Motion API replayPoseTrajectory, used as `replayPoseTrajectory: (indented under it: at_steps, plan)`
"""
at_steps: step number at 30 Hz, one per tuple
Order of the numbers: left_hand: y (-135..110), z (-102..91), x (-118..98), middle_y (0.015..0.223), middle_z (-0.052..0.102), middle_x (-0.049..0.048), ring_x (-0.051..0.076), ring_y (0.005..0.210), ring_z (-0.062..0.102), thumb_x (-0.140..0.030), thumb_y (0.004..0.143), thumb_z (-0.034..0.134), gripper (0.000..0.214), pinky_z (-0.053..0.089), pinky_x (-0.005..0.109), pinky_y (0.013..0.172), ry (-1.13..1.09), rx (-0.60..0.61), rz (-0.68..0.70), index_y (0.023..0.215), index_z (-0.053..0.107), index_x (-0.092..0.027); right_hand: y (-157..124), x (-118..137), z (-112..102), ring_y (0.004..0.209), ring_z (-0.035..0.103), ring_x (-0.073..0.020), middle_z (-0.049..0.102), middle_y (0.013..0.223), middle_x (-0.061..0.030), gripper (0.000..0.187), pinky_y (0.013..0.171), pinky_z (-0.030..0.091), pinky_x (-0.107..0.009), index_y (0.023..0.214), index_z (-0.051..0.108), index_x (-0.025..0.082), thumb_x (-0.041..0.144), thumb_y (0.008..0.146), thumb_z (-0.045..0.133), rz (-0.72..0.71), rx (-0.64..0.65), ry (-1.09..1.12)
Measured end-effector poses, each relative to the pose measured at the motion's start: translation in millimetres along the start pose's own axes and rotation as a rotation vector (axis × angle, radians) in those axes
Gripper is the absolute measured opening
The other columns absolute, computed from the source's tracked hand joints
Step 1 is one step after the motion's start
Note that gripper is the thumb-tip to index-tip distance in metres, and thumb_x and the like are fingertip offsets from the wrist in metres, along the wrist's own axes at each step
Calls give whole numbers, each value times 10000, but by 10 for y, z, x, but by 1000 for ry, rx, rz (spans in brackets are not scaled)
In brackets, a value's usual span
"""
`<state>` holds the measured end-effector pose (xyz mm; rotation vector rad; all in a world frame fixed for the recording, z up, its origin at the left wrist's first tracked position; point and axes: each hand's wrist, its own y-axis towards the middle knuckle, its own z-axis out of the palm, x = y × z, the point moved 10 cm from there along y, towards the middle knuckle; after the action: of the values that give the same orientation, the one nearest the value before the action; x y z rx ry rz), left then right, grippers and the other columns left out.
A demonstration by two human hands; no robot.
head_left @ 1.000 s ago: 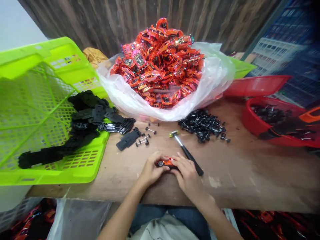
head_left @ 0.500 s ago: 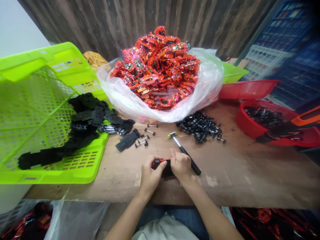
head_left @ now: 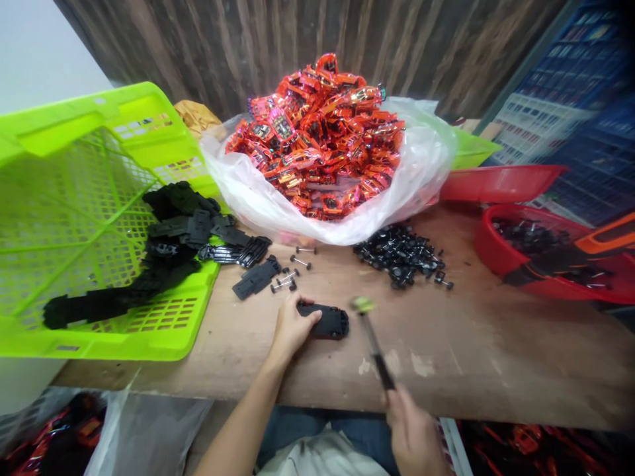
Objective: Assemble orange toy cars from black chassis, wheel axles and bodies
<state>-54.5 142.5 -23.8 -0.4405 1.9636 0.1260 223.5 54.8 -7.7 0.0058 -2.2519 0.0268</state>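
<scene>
My left hand (head_left: 288, 329) pinches the left end of a small toy car (head_left: 325, 322) that lies underside up on the wooden table (head_left: 476, 350), its black base showing. My right hand (head_left: 413, 433) is closed round the black handle of a small hammer (head_left: 372, 340), held low near the table's front edge. The hammer's head is blurred and hovers just right of the car. A few loose wheel axles (head_left: 288, 277) and a black base plate (head_left: 256, 277) lie just beyond the car.
A clear bag heaped with orange-red toy car bodies (head_left: 322, 142) stands at the back. A lime green crate (head_left: 74, 218) on its side spills black base plates at left. A pile of black wheels (head_left: 401, 254) lies centre right; red bowls (head_left: 540, 251) sit at right.
The car has been turned black underside up. My right hand left it, took the hammer from the table and drew back toward me; the left hand stays on the car.
</scene>
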Motion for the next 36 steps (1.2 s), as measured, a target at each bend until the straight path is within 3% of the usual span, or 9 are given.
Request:
replayPoseTrajectory:
  at_steps: [6, 10, 15, 18, 26, 29, 32, 34, 36]
  plan:
    - [-1, -58, -74, 861, 594, 32, 210, 858, 592, -191, 634, 681, 196, 473, 367, 811, 43, -8, 32, 812, 604, -168, -183, -142, 103, 475, 589, -226, 591, 507, -45, 493, 499, 408, -298, 738, 566, 242, 539, 927, 220, 9, 26, -130]
    - [-88, -318, -526, 1029, 550, 64, 213, 941, 575, -160, 650, 675, 397, 475, 374, 846, 42, -72, 245, 1030, 560, -186, 133, -149, 137, 602, 659, -265, 650, 591, -80, 473, 511, 430, -309, 782, 590, 232, 467, 942, 211, -35, 85, -305]
    - [-488, -259, -1286, 1141, 557, 72, 182, 983, 577, -54, 745, 556, 530, 472, 325, 875, 116, 131, 658, 1231, 435, -226, 717, 760, 116, 1110, 579, -255, 594, 1200, -164, 428, 877, 487, -387, 1269, 456, 153, 384, 914, 395, -407, 35, -149]
    - [-652, -122, -1430, 1151, 567, 72, 192, 1069, 548, -34, 790, 505, 473, 449, 322, 930, 155, 241, 749, 1221, 455, -222, 829, 1342, 174, 1190, 516, -212, 546, 1270, -119, 418, 995, 426, -376, 1299, 413, 198, 314, 902, 475, -677, 123, 46]
    - [-652, -171, -1188, 1004, 608, 75, 208, 946, 586, 12, 743, 434, 398, 476, 329, 833, 142, 92, 633, 1053, 555, -206, 757, 1590, 262, 880, 647, -212, 670, 946, -91, 206, 771, 517, -321, 1064, 565, 191, 228, 889, 464, -792, -20, 90]
    - [-592, -213, -1142, 1073, 623, 85, 218, 1001, 586, -111, 785, 523, 371, 459, 331, 882, 123, 162, 630, 1143, 533, -210, 681, 1587, 55, 927, 642, -218, 670, 994, -81, 228, 804, 515, -345, 1099, 550, 227, 234, 878, 495, -802, -41, 24]
    - [-164, -601, -815, 1129, 628, 124, 251, 975, 614, -282, 848, 499, 449, 462, 362, 846, 276, -9, 371, 1288, 450, -207, 669, 1172, -475, 996, 624, -250, 655, 1060, -99, 268, 898, 475, -419, 1117, 539, 300, 271, 851, 531, -721, -217, -87]
    - [140, -1012, -444, 1116, 643, 174, 302, 939, 636, -365, 919, 334, 449, 455, 409, 798, 463, -216, 64, 1319, 432, -185, 672, 623, -836, 1013, 607, -295, 633, 1083, -142, 244, 927, 430, -471, 1056, 559, 349, 360, 813, 546, -599, -363, -191]
    - [347, -1193, -180, 1062, 664, 207, 340, 901, 649, -426, 926, 277, 482, 446, 424, 763, 594, -226, -110, 1271, 485, -161, 651, 58, -1034, 994, 608, -311, 633, 1059, -143, 218, 925, 413, -471, 991, 563, 409, 421, 773, 560, -516, -405, -274]
